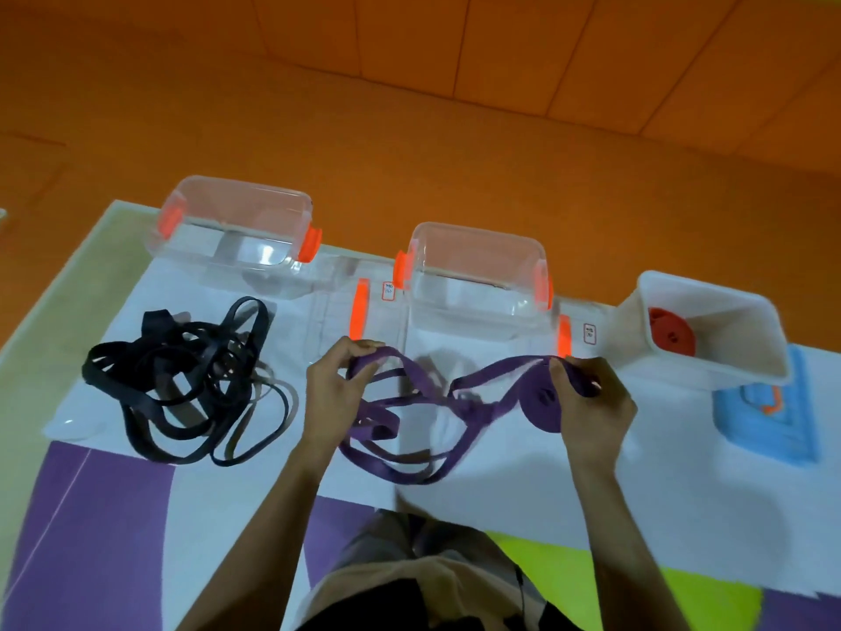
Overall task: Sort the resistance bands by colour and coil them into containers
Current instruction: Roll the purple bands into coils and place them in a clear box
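Observation:
A tangle of purple bands (400,430) lies on the white cloth in front of me. My left hand (334,389) pinches a loop of purple band at its top. My right hand (587,403) grips a coiled roll of purple band (548,409), with a strand running from it toward the left hand. A pile of black bands (182,380) sits to the left. Two clear containers with orange clips stand behind: one at the far left (236,225), one in the middle (478,266). A white container (710,330) at the right holds a coiled red band (671,332).
Two clear lids with orange clips (359,311) (578,332) lie flat between the containers. A blue lid (764,416) rests under the white container's near side. The white cloth (500,494) covers a purple and green mat; an orange floor lies beyond.

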The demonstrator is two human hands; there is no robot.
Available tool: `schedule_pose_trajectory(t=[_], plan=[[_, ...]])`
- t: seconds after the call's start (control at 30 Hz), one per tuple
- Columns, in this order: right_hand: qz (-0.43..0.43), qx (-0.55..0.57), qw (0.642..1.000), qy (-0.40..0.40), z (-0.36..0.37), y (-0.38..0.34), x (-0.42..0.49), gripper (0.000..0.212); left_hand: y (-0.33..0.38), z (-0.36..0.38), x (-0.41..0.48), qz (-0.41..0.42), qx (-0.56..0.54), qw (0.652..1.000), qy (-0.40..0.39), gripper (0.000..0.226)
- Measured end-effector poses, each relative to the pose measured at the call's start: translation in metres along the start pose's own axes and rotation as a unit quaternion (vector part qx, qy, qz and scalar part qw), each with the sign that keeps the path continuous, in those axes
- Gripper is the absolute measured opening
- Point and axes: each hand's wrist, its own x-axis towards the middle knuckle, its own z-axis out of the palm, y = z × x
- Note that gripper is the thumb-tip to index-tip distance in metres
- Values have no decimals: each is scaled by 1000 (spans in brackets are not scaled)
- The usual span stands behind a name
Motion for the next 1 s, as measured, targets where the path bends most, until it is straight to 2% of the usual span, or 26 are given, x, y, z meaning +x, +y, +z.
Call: schedule_pose_trajectory(t=[0.17, 0.23, 0.3, 0.37, 0.4, 0.53, 0.63, 0.67, 0.7, 0.73, 0.8, 0.87, 0.93, 1.0], plan=[[14, -6, 1000, -12, -10, -11, -7, 10, -17, 1, 2, -93, 73, 993, 14, 26], [6, 1, 1000, -16, -11, -17, -11, 11, -21, 2, 1, -115, 138, 984, 10, 18], [-3, 10, 1000, -16, -13, -22, -15, 11, -25, 4, 1, -105, 251, 962, -41, 21], [-7, 23, 1000, -14, -14, -26, -17, 9, -27, 12, 0, -115, 371, 906, -165, 55], [-9, 27, 1000, -12, -15, -27, -17, 9, -26, 18, 0, -121, 388, 888, -215, 69], [-41, 44, 998, -9, -21, -34, -21, 11, -7, 67, -3, -63, 307, 894, -322, 77], [-59, 60, 996, 3, -26, -43, -25, 17, 3, 110, -12, -65, 338, 845, -410, 114], [-61, 66, 996, 6, -28, -46, -27, 17, 3, 120, -15, -63, 367, 829, -417, 121], [-63, 71, 995, 9, -30, -49, -28, 16, 4, 128, -18, -59, 390, 825, -404, 121], [-66, 74, 995, 11, -32, -52, -30, 15, 4, 133, -21, -53, 399, 837, -370, 114], [-72, 79, 994, 16, -36, -55, -32, 9, 2, 137, -24, -33, 373, 886, -274, 85], [-71, 87, 993, 22, -40, -56, -34, 11, -5, 134, -25, -17, 329, 919, -216, 62], [-69, 89, 993, 31, -42, -53, -35, 12, -12, 130, -23, -20, 296, 934, -198, 50], [-62, 97, 993, 39, -42, -49, -36, 13, -19, 127, -21, -20, 292, 935, -200, 34]])
